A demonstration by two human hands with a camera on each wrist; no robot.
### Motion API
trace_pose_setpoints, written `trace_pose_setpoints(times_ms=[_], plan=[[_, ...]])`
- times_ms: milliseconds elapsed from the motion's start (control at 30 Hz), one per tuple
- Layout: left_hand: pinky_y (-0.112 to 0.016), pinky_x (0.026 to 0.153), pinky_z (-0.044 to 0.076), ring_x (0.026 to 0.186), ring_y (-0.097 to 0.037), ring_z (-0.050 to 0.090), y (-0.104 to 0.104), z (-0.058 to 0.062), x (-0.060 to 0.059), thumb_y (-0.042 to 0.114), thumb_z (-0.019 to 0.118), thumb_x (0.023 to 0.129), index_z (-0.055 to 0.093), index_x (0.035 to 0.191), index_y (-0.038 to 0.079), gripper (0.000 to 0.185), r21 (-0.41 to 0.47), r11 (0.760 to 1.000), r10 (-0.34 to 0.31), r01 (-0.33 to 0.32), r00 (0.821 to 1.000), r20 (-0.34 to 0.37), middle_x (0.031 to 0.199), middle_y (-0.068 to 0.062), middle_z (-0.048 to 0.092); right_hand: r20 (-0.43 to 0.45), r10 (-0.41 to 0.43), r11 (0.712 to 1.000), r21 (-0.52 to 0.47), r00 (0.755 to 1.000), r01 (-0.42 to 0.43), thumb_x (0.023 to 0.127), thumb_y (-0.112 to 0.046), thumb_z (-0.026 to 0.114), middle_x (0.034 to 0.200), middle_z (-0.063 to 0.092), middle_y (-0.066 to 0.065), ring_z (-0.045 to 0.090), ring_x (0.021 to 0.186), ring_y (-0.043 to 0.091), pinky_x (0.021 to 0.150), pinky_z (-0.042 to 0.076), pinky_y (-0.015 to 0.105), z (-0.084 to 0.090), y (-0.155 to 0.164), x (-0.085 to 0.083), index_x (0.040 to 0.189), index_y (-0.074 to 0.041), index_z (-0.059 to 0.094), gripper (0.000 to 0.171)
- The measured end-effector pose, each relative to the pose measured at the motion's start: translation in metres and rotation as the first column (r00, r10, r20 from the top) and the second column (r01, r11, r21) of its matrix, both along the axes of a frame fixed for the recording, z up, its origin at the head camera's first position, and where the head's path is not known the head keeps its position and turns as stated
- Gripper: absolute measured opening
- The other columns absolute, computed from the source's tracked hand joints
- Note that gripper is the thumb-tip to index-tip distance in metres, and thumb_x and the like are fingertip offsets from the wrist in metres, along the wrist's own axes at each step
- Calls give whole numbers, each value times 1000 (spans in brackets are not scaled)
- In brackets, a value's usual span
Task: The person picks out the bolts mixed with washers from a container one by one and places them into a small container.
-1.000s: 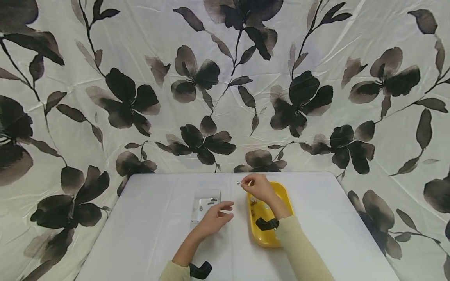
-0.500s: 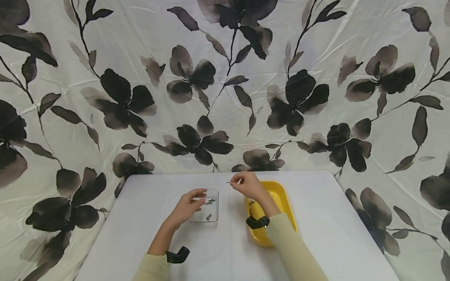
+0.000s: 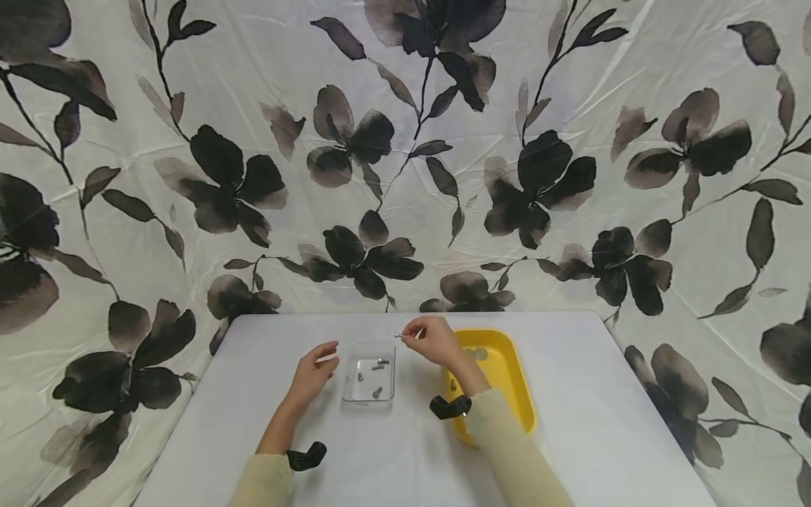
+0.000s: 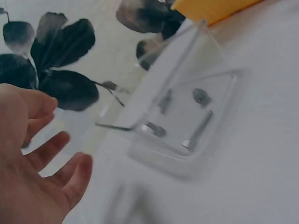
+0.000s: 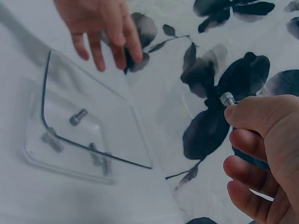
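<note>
A pale cloth backdrop (image 3: 405, 141) printed with dark flowers and leaves hung behind and around a white surface (image 3: 589, 422), which carried everything else. On the surface, toward the person's right, lay a yellow tray (image 3: 507, 380), with a few small items in it too small to make out from the head view. Just beside the tray, on its left and apart from it, sat a clear square plastic dish (image 3: 369, 373); the left wrist view showed its raised transparent walls and several small metal screws (image 4: 198, 130) lying loose on its floor. Both forearms wore pale yellow sleeves (image 3: 526, 465), each with a black strap near the wrist. The left hand (image 3: 313, 370) hovered just beside the dish's left edge, fingers relaxed and spread, holding nothing; whether it touched the surface could not be told. The right hand (image 3: 431, 340) was lifted above the gap between the dish and the tray, near the dish's far right corner, with its thumb and fingers curled and pinching a small silver screw (image 3: 399, 335). In the right wrist view the screw's round head (image 5: 227, 99) stuck out beyond the fingertips, pointing toward the dish, with the rest of its shaft hidden inside the pinch.
</note>
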State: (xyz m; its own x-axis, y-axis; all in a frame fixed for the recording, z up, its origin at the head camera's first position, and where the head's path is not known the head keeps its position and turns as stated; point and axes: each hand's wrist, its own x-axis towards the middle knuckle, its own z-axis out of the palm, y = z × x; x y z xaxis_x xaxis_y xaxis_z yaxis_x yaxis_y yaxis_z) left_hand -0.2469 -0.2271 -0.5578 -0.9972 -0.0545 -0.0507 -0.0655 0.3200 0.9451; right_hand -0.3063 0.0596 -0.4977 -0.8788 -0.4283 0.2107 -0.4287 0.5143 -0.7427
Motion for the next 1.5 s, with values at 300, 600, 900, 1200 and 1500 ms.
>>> trace_pose_setpoints(times_ms=[300,600,900,1200,1500], plan=[[-35,77,58,113,-35,57,0,-37,5,26,53,102,35,151,14,54,93,995,22,-32,994,106,138,-19,46,5,-1,1000,-21,1000,1,89,-18,72,78,64,-9,55,70,13,59,50,23,-6,-14,4,88,-15,75,4],[-38,74,59,109,-36,57,7,-46,12,19,61,97,34,152,17,61,185,983,-43,17,989,138,137,-21,47,54,-10,1000,-22,999,12,90,-19,71,78,63,-10,55,72,12,58,49,23,-29,-28,8,90,-17,74,4],[-36,75,58,99,-28,60,11,-47,13,15,59,98,39,150,18,56,160,987,-56,33,988,143,130,-20,50,92,3,999,-51,996,2,89,-20,72,77,63,-9,53,71,12,57,48,22,-42,-42,15,88,-17,74,4],[-35,72,59,96,-26,61,10,-49,16,18,59,98,38,150,18,56,152,987,-63,43,989,133,126,-20,54,118,31,999,-48,992,-26,88,-18,72,76,63,-9,54,69,9,57,48,22,-52,-53,19,88,-14,74,4],[-35,73,59,97,-26,60,9,-48,16,21,60,98,37,151,18,58,150,987,-70,51,989,128,126,-19,54,137,39,999,-31,990,-35,87,-17,73,74,62,-8,53,68,10,56,47,22,-56,-59,17,88,-14,74,3]])
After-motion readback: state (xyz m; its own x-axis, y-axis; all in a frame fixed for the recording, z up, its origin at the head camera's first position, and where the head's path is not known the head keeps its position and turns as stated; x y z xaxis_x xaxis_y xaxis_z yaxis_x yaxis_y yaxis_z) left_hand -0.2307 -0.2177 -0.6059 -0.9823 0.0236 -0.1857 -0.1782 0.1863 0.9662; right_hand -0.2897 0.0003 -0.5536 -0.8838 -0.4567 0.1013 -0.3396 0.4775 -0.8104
